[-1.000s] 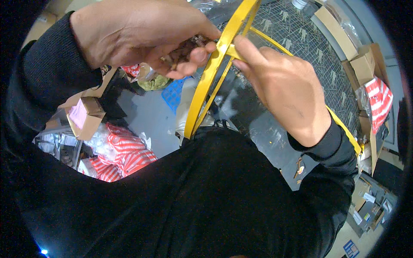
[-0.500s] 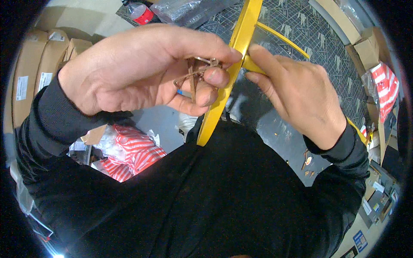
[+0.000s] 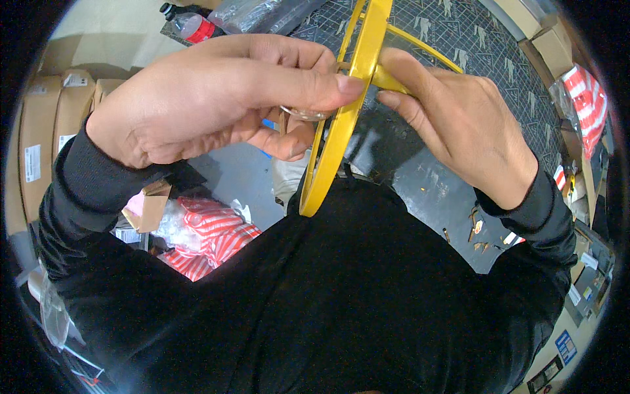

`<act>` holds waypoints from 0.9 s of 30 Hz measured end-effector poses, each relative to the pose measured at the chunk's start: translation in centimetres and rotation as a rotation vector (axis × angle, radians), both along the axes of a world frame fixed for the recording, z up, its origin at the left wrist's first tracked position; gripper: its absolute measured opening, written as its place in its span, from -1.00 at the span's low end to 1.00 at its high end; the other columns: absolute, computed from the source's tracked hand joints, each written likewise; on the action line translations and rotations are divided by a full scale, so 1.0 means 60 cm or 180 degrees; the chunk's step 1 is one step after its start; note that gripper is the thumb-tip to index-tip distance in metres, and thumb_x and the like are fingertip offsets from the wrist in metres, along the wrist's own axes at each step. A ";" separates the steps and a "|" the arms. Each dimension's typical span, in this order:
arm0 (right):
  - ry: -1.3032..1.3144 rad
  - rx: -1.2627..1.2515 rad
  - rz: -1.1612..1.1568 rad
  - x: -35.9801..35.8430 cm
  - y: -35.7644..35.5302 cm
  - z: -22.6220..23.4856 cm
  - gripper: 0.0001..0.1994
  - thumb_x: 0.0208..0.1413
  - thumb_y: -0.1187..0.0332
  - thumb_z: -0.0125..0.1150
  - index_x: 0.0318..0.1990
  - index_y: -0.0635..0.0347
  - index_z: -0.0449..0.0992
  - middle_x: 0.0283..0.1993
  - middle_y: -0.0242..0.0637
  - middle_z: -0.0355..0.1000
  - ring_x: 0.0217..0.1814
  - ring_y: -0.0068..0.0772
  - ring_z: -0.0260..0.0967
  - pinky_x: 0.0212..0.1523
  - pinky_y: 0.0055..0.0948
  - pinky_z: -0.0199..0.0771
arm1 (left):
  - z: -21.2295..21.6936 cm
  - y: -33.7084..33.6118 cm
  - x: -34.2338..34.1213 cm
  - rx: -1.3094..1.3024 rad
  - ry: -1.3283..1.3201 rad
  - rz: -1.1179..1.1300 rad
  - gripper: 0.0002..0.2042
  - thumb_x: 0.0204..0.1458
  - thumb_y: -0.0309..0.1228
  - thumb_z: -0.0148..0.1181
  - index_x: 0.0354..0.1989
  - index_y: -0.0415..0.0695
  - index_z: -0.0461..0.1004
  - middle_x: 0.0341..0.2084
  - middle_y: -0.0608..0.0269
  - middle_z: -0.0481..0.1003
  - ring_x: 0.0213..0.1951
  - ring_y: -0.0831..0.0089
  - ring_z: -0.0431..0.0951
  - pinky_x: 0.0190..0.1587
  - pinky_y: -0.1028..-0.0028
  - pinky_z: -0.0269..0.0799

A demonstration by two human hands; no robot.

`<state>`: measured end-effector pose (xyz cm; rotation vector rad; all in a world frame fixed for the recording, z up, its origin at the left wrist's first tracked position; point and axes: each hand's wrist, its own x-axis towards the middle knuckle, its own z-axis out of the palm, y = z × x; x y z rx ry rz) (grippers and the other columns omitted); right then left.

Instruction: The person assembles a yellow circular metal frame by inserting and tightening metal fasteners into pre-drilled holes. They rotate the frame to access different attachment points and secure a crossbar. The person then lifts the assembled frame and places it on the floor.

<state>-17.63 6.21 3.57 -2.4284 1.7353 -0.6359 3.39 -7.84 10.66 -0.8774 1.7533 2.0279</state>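
Observation:
A yellow metal frame with a curved rim and thin spokes stands upright close to my chest. My left hand pinches the rim from the left with thumb and fingers; a small metal piece shows under its fingers. My right hand grips the frame from the right, where a yellow spoke meets the rim. Both sleeves are black.
A dark cutting mat with small loose metal parts lies under the frame. Cardboard boxes stand at left, red-and-white striped bags below left, more at right. A red-capped bottle lies at the top.
Both hands and the yellow frame have come closer to the camera and lower in view; the left hand now covers the small metal piece that showed between its fingers.

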 end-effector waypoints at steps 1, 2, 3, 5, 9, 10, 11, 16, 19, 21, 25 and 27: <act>-0.0021 -0.0014 0.0023 -0.002 0.001 0.000 -0.68 0.35 0.22 0.09 0.12 0.20 0.37 -0.30 -0.03 0.52 -0.28 0.08 0.55 -0.31 -0.08 0.51 | -0.002 -0.002 -0.001 0.0026 0.0146 -0.0085 -0.66 0.30 -0.07 0.18 -0.30 -0.10 0.35 -0.50 0.48 0.31 -0.60 0.71 0.33 -0.46 0.62 0.32; 0.0030 0.0043 0.0004 -0.004 0.002 0.000 -0.68 0.35 0.22 0.09 0.13 0.20 0.37 -0.30 -0.03 0.52 -0.28 0.08 0.55 -0.31 -0.09 0.51 | -0.003 -0.002 -0.001 -0.0134 0.0035 -0.0162 -0.66 0.30 -0.08 0.18 -0.30 -0.10 0.34 -0.50 0.48 0.31 -0.59 0.70 0.34 -0.45 0.62 0.33; 0.0079 0.0098 -0.0014 -0.005 0.003 -0.001 -0.68 0.35 0.22 0.09 0.13 0.20 0.37 -0.30 -0.03 0.52 -0.28 0.07 0.55 -0.31 -0.09 0.51 | -0.004 -0.003 -0.001 -0.0212 0.0016 -0.0219 -0.66 0.31 -0.08 0.17 -0.31 -0.10 0.34 -0.50 0.48 0.31 -0.58 0.70 0.36 -0.45 0.62 0.33; 0.0084 0.0126 -0.0025 -0.006 0.004 -0.001 -0.67 0.35 0.22 0.09 0.15 0.19 0.37 -0.30 -0.04 0.52 -0.28 0.07 0.55 -0.32 -0.10 0.52 | -0.010 -0.002 -0.001 -0.0356 0.0108 -0.0297 -0.66 0.32 -0.09 0.16 -0.31 -0.10 0.33 -0.51 0.48 0.31 -0.55 0.70 0.38 -0.44 0.62 0.34; -0.0088 0.0011 -0.0010 -0.006 0.008 -0.005 -0.67 0.35 0.22 0.10 0.15 0.18 0.38 -0.30 -0.03 0.52 -0.30 0.07 0.54 -0.32 -0.11 0.52 | -0.025 0.007 -0.001 -0.0640 0.0488 -0.0363 -0.67 0.33 -0.10 0.15 -0.32 -0.10 0.33 -0.51 0.48 0.31 -0.51 0.70 0.38 -0.41 0.63 0.31; -0.0134 -0.0006 -0.0018 -0.007 0.009 -0.007 -0.68 0.35 0.22 0.10 0.14 0.17 0.38 -0.30 -0.03 0.52 -0.30 0.07 0.54 -0.32 -0.11 0.52 | -0.027 0.010 0.000 -0.0699 0.0568 -0.0384 -0.67 0.33 -0.10 0.15 -0.32 -0.09 0.33 -0.51 0.48 0.31 -0.51 0.70 0.38 -0.40 0.63 0.30; -0.0151 -0.0016 -0.0023 -0.008 0.010 -0.007 -0.67 0.34 0.23 0.11 0.15 0.17 0.39 -0.30 -0.03 0.52 -0.31 0.07 0.54 -0.33 -0.11 0.51 | -0.028 0.012 0.000 -0.0788 0.0556 -0.0415 -0.68 0.33 -0.10 0.14 -0.31 -0.09 0.33 -0.50 0.47 0.31 -0.50 0.70 0.38 -0.38 0.64 0.29; -0.0064 -0.0257 -0.0280 -0.012 0.019 -0.007 -0.61 0.28 0.25 0.20 0.20 0.15 0.41 -0.26 0.00 0.51 -0.30 0.11 0.51 -0.30 -0.11 0.49 | -0.035 0.017 0.001 -0.0634 0.0650 -0.0013 -0.68 0.32 -0.08 0.15 -0.28 -0.11 0.44 -0.43 0.45 0.44 -0.38 0.67 0.47 -0.22 0.60 0.41; 0.0151 -0.0549 -0.0856 -0.016 0.053 -0.007 -0.64 0.19 0.18 0.27 0.07 0.11 0.45 -0.24 -0.10 0.53 -0.25 0.04 0.53 -0.28 -0.10 0.53 | -0.048 0.027 0.004 -0.0672 0.0702 0.0618 -0.75 0.33 -0.19 0.13 -0.27 -0.12 0.45 -0.41 0.44 0.44 -0.33 0.66 0.47 -0.15 0.61 0.40; 0.0331 -0.0614 -0.1206 -0.018 0.087 -0.013 -0.57 0.13 0.13 0.33 0.06 0.16 0.46 -0.22 -0.11 0.51 -0.26 0.03 0.51 -0.30 -0.13 0.50 | -0.057 0.032 0.006 -0.0718 0.0874 0.0729 -0.77 0.32 -0.22 0.11 -0.27 -0.12 0.45 -0.37 0.43 0.46 -0.29 0.64 0.48 -0.08 0.56 0.41; 0.0688 -0.0203 -0.1656 -0.035 0.159 -0.030 -0.60 0.11 0.09 0.37 -0.12 0.22 0.44 -0.32 -0.08 0.46 -0.34 0.05 0.47 -0.37 -0.13 0.43 | -0.072 0.047 0.004 -0.0522 0.0882 0.1067 -0.76 0.34 -0.22 0.04 -0.21 -0.13 0.47 -0.22 0.35 0.58 -0.14 0.58 0.57 0.02 0.46 0.45; 0.0602 -0.0055 -0.1729 -0.034 0.178 -0.041 -0.60 0.10 0.07 0.38 -0.21 0.23 0.42 -0.38 -0.07 0.43 -0.38 0.05 0.45 -0.40 -0.12 0.40 | -0.076 0.045 -0.002 -0.0394 0.1021 0.1039 -0.77 0.34 -0.23 0.03 -0.19 -0.14 0.47 -0.16 0.31 0.61 -0.10 0.55 0.59 0.04 0.44 0.47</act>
